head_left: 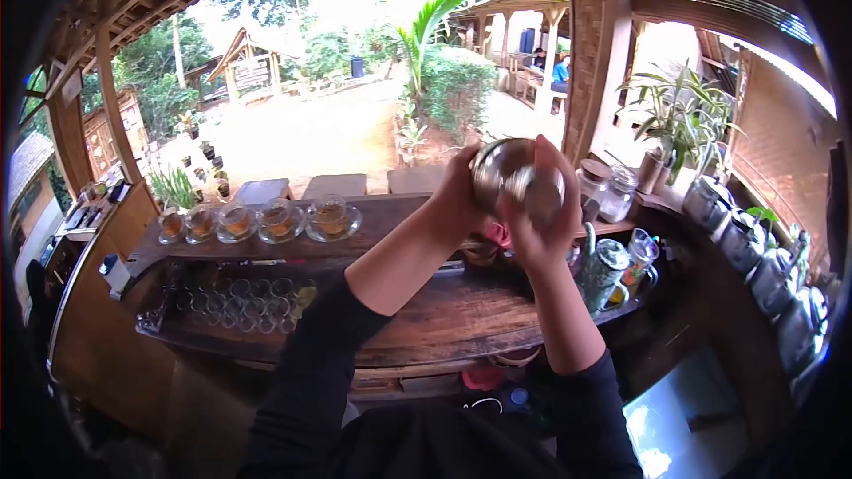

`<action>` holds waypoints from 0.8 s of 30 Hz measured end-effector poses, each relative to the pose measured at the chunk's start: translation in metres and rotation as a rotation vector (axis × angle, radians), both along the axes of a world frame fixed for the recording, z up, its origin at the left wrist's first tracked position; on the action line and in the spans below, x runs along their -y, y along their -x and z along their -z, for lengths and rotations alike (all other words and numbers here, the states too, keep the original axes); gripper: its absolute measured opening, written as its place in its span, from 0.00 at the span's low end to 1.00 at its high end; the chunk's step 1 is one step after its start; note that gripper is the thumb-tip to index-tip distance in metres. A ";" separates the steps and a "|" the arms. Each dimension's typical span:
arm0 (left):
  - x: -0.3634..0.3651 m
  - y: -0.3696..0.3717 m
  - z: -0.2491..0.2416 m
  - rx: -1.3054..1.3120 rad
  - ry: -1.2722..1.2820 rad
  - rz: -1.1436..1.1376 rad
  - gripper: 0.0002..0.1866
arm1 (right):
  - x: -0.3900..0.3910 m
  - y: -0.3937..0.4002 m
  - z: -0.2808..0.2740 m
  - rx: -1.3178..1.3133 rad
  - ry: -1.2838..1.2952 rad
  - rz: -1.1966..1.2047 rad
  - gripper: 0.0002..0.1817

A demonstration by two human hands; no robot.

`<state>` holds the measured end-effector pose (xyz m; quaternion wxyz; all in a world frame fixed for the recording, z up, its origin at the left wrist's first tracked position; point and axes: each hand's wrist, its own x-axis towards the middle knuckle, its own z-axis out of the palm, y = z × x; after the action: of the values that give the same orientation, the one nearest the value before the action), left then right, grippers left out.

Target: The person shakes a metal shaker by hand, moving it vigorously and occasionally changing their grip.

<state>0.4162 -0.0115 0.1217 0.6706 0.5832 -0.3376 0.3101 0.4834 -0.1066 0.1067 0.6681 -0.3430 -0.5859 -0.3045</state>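
Both my hands hold a round, shiny metal container up above the wooden counter. My left hand wraps its left side, fingers curled behind it. On the right and underneath, my right hand grips it with the thumb across the front. Its contents are hidden from this angle. Below and behind my hands, something pink sits on the counter, partly covered by my wrists.
Several glass cups of tea stand on saucers along the raised ledge at left. Upturned-looking clear glasses fill a tray below. At right are lidded glass jars, a green speckled pitcher, a glass jug and metal kettles.
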 end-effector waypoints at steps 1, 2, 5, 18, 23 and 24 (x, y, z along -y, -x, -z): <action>-0.013 -0.022 0.033 -0.031 0.080 -0.009 0.26 | 0.008 -0.001 0.001 -0.168 0.098 -0.134 0.31; -0.003 -0.022 0.031 -0.050 0.143 -0.022 0.24 | 0.019 0.002 -0.010 -0.322 0.182 -0.272 0.29; 0.014 -0.006 -0.002 -0.247 0.531 0.911 0.29 | 0.061 0.015 -0.033 0.541 -0.123 0.229 0.25; 0.004 -0.013 -0.002 -0.105 0.644 0.680 0.33 | 0.035 0.022 -0.055 0.564 -0.220 -0.015 0.25; 0.060 0.046 -0.042 -0.211 0.573 0.171 0.34 | 0.025 0.019 -0.044 0.733 -0.424 0.215 0.32; 0.032 0.024 -0.032 -0.128 0.514 0.540 0.33 | 0.017 0.013 -0.043 0.699 -0.385 0.218 0.31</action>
<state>0.3921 -0.0439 0.1540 0.8725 0.3039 -0.3477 0.1597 0.4701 -0.1238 0.1496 0.4447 -0.1477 -0.6700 -0.5758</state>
